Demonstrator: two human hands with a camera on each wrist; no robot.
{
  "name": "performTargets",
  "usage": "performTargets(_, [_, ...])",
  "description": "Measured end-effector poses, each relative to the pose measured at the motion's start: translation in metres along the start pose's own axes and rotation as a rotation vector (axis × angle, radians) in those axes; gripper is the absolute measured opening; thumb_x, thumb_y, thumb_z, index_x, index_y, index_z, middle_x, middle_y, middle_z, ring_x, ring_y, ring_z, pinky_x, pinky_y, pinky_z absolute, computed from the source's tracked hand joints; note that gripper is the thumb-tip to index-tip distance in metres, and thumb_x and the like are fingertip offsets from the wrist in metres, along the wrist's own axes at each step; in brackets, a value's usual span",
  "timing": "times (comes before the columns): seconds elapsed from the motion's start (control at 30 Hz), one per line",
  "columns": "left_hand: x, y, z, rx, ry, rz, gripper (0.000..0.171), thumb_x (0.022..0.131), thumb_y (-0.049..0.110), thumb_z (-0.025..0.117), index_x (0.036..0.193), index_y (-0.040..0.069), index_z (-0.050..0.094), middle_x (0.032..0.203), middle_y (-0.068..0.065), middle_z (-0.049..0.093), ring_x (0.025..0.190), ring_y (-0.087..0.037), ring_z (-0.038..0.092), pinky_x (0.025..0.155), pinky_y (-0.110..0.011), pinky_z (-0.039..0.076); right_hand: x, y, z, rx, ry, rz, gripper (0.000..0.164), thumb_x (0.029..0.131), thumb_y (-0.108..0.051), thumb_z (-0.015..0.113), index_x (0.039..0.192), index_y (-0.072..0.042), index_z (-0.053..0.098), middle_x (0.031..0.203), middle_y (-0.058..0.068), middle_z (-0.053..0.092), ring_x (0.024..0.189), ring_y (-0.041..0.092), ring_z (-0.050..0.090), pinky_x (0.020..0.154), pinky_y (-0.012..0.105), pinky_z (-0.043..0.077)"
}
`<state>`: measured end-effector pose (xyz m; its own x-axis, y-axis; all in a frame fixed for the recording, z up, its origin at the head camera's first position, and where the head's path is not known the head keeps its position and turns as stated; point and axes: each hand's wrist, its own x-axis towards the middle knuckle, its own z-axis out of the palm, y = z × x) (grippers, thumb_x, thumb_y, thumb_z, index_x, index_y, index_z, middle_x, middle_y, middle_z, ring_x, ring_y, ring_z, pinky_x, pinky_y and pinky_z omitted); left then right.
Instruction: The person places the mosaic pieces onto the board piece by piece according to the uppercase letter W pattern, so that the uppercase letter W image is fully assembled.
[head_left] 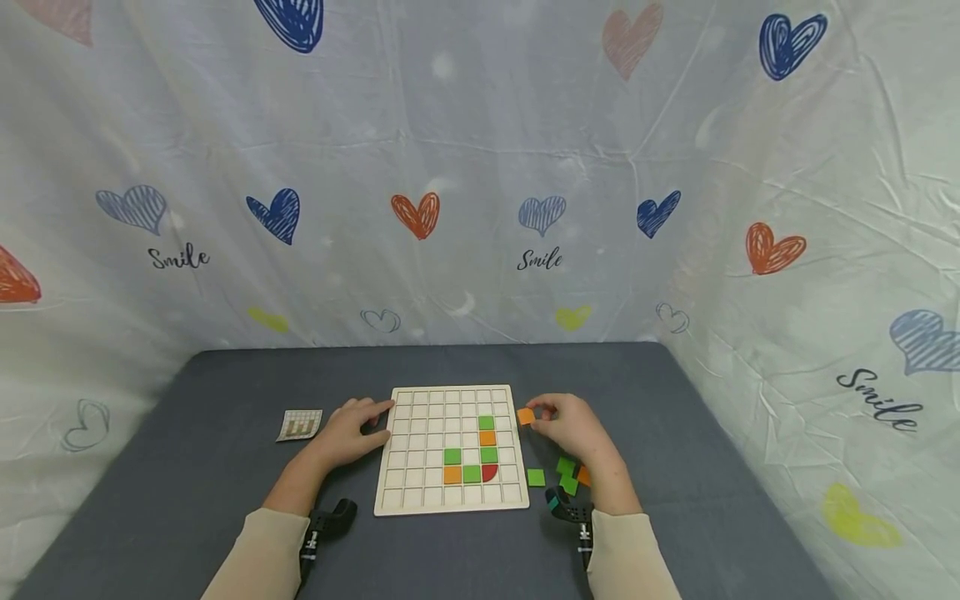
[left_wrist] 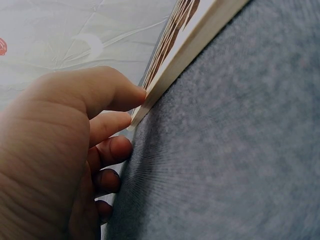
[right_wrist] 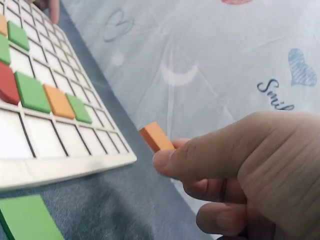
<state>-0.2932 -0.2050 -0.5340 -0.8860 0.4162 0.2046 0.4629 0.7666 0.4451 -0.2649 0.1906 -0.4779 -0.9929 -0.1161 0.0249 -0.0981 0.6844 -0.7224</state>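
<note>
An orange tile (head_left: 526,416) is held between the thumb and the forefinger of the right hand (head_left: 572,425), at the left side of this hand. The tile is just to the right of the white gridded board (head_left: 420,433), close to its far right part, and it does not touch the board. The left hand (head_left: 348,429) is well apart from the tile, across the board; its thumb and forefinger are spread and touch the left edge, while the other fingers are loosely bent.

On the board, toward the near right, a column goes from far to near: green, orange, green, then a red rounded piece (head_left: 490,472). To the left of the red one lie a green and an orange tile, with one more green just beyond the orange.

Nearer than the right hand, a loose green tile (head_left: 536,477) lies beside the board, and a small group of green and orange tiles (head_left: 568,484) is near the right forearm. A small card (head_left: 299,424) lies left of the left hand, on the dark grey table (head_left: 720,467).
</note>
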Motion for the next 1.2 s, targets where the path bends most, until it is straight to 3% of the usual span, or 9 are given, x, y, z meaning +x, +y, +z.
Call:
performTargets(0.23, [0.000, -0.001, 0.001, 0.000, -0.005, -0.008, 0.054, 0.095, 0.025, 0.070, 0.144, 0.006, 0.060, 0.083, 0.004, 0.038, 0.077, -0.017, 0.031, 0.075, -0.044, 0.024, -0.004, -0.020, 0.000, 0.027, 0.054, -0.049, 0.027, 0.091, -0.013, 0.077, 0.118, -0.008, 0.077, 0.089, -0.002, 0.067, 0.067, 0.016, 0.057, 0.061, 0.033, 0.048])
performTargets(0.5, [0.000, -0.001, 0.000, -0.008, -0.008, -0.007, 0.054, 0.095, 0.025, 0.071, 0.145, 0.005, 0.059, 0.083, 0.003, 0.038, 0.078, -0.017, 0.031, 0.076, -0.044, 0.025, -0.006, -0.039, 0.011, 0.055, 0.072, -0.126, 0.028, 0.092, -0.011, 0.073, 0.120, -0.007, 0.076, 0.087, -0.003, 0.067, 0.051, 0.012, 0.045, 0.047, 0.028, 0.037])
performTargets(0.87, [0.000, 0.000, 0.000, -0.008, -0.004, -0.006, 0.053, 0.095, 0.024, 0.071, 0.144, 0.006, 0.060, 0.083, 0.004, 0.038, 0.077, -0.016, 0.031, 0.075, -0.044, 0.025, -0.009, -0.057, 0.043, -0.028, 0.000, -0.224, 0.028, 0.095, -0.017, 0.073, 0.122, -0.010, 0.077, 0.070, -0.002, 0.044, 0.052, 0.012, 0.028, 0.052, 0.028, 0.025])
performTargets(1.1, [0.000, 0.000, 0.000, -0.009, 0.002, 0.000, 0.053, 0.095, 0.024, 0.071, 0.144, 0.005, 0.060, 0.082, 0.004, 0.038, 0.076, -0.016, 0.030, 0.075, -0.043, 0.024, -0.009, -0.059, 0.070, -0.084, -0.054, -0.237, 0.031, 0.094, -0.021, 0.073, 0.123, -0.009, 0.077, 0.063, -0.005, 0.043, 0.049, 0.009, 0.033, 0.048, 0.026, 0.026])
performTargets(1.2, [0.000, 0.001, 0.000, -0.007, 0.003, 0.003, 0.053, 0.095, 0.024, 0.071, 0.144, 0.006, 0.061, 0.083, 0.004, 0.038, 0.076, -0.016, 0.031, 0.075, -0.043, 0.024, -0.008, -0.057, 0.077, -0.093, -0.075, -0.239, 0.031, 0.096, -0.021, 0.071, 0.123, -0.008, 0.077, 0.056, -0.005, 0.039, 0.045, 0.009, 0.027, 0.046, 0.026, 0.020])
